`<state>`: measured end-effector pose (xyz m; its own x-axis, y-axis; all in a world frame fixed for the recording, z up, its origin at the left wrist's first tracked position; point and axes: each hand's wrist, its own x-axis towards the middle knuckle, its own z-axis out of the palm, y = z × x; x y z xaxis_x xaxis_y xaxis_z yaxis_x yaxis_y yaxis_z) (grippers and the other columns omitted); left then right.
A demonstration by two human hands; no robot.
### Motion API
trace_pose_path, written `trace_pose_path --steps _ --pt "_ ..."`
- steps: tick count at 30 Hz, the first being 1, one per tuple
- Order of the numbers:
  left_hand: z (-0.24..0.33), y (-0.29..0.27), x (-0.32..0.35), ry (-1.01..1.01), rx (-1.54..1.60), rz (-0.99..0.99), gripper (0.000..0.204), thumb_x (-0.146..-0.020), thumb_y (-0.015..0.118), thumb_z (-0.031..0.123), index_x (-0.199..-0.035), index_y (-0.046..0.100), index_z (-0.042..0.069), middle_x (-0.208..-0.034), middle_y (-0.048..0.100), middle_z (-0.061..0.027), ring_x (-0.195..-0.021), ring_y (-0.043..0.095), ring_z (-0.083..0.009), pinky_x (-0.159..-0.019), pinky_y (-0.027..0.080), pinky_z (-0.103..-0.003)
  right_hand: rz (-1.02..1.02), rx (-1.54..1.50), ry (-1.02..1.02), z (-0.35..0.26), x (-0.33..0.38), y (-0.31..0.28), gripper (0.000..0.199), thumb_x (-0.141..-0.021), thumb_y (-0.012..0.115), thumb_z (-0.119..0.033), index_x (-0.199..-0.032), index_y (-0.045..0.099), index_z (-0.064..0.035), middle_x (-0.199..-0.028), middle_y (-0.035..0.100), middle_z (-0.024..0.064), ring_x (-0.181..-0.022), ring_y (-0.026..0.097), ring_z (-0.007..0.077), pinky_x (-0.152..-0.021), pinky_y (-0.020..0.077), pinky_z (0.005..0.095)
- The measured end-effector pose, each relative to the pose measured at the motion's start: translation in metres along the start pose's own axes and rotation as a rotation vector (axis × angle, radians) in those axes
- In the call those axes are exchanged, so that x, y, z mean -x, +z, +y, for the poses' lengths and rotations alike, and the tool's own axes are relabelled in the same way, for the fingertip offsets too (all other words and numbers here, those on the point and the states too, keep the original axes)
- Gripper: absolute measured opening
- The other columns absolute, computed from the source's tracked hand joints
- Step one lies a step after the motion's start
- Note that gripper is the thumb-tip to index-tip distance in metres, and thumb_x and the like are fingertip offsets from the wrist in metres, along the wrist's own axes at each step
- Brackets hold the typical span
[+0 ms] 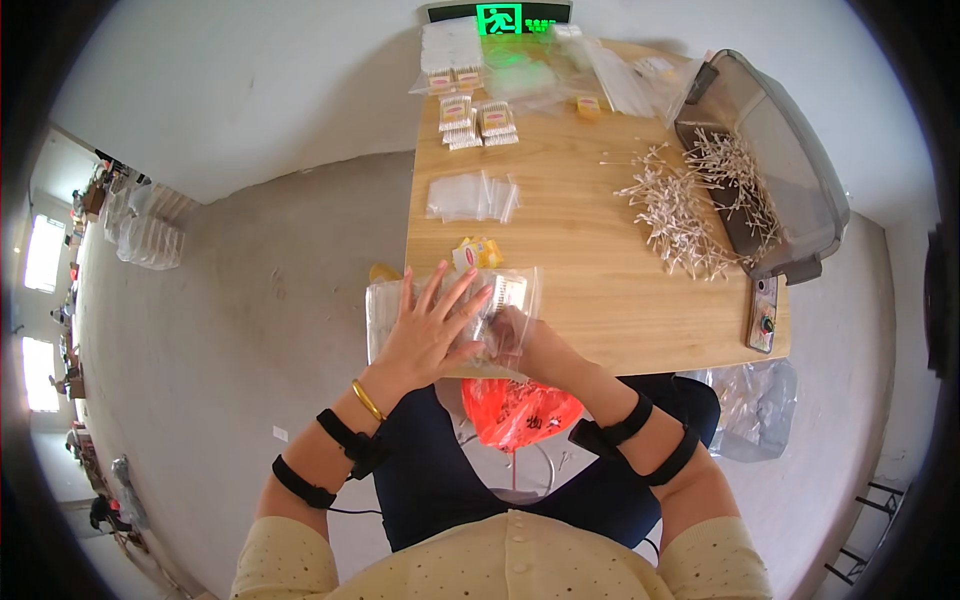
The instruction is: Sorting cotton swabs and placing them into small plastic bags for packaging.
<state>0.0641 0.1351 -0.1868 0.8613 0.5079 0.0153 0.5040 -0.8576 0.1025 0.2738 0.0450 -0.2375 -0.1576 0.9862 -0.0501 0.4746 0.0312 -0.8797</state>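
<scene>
My left hand (432, 335) lies with its fingers spread on a clear plastic bag (385, 300) at the table's near left edge. At the bag's right side is my right hand (520, 338), its curled fingers behind or inside the plastic; what they grip is hidden. A small packet of cotton swabs (510, 292) shows through the bag just above those fingers. Right beyond my left fingertips lie several yellow and white printed cards (478, 252). A short stack of small clear bags (470, 197) sits farther off on the table.
Stacked swab packets (478, 123) and plastic bags (520, 85) cover the far end. Loose cotton swabs (675, 210) spill from a tipped grey bin (800, 150) on the right. A phone (763, 315) lies at the right edge. A red plastic bag (510, 410) hangs below the near edge.
</scene>
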Motion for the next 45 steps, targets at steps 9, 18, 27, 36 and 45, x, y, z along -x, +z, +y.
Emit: trace_pose_path --steps 9,18,27,36,45 --pt "-0.003 0.005 -0.004 -0.015 0.010 0.014 0.076 -0.094 0.054 0.058 -0.158 0.031 0.023 -0.163 0.029 -0.0060 -0.149 0.026 -0.0389 -0.118 0.014 -0.069 0.058 0.522 -0.184 0.017 -0.006 0.002 0.047 -0.085 0.075 -0.039 -0.113 0.055 -0.0061 -0.100 0.064 0.0167 -0.087 0.067 0.0385 -0.074 0.0542 0.0469" --pt "0.000 0.004 -0.007 -0.014 -0.023 0.016 0.097 -0.088 0.058 0.065 -0.158 0.027 0.006 -0.162 0.030 -0.0093 -0.149 0.027 -0.0366 -0.119 0.017 -0.066 0.293 0.262 0.033 0.038 -0.007 -0.001 0.051 -0.086 0.076 -0.030 -0.122 0.053 -0.0030 -0.099 0.063 0.0168 -0.087 0.066 0.0381 -0.074 0.0539 0.0466" --pt "0.002 0.003 -0.007 -0.019 0.011 0.024 0.100 -0.081 0.062 0.067 -0.158 0.030 0.011 -0.163 0.028 -0.0091 -0.149 0.025 -0.0381 -0.118 0.016 -0.068 0.170 0.402 -0.074 0.040 -0.024 0.006 0.057 -0.089 0.073 -0.030 -0.132 0.050 -0.0007 -0.109 0.063 0.0216 -0.096 0.066 0.0398 -0.084 0.0531 0.0472" --pt "0.007 0.000 -0.009 -0.002 -0.035 0.006 0.080 -0.084 0.060 0.066 -0.152 0.042 0.028 -0.162 0.029 -0.0045 -0.147 0.027 -0.0404 -0.113 0.019 -0.074 0.021 0.146 -0.086 0.029 -0.011 -0.022 0.068 -0.087 0.076 -0.037 -0.137 0.047 -0.0017 -0.120 0.061 0.0224 -0.108 0.061 0.0428 -0.094 0.0487 0.0493" --pt "0.007 0.001 -0.018 0.045 0.045 0.103 0.064 -0.090 0.062 0.056 -0.143 0.052 0.020 -0.156 0.036 -0.0068 -0.136 0.039 -0.0389 -0.108 0.028 -0.064 0.043 0.522 -0.152 0.034 -0.008 -0.006 0.078 -0.081 0.078 -0.044 -0.139 0.046 -0.0029 -0.127 0.053 0.0212 -0.120 0.053 0.0388 -0.101 0.0426 0.0482"
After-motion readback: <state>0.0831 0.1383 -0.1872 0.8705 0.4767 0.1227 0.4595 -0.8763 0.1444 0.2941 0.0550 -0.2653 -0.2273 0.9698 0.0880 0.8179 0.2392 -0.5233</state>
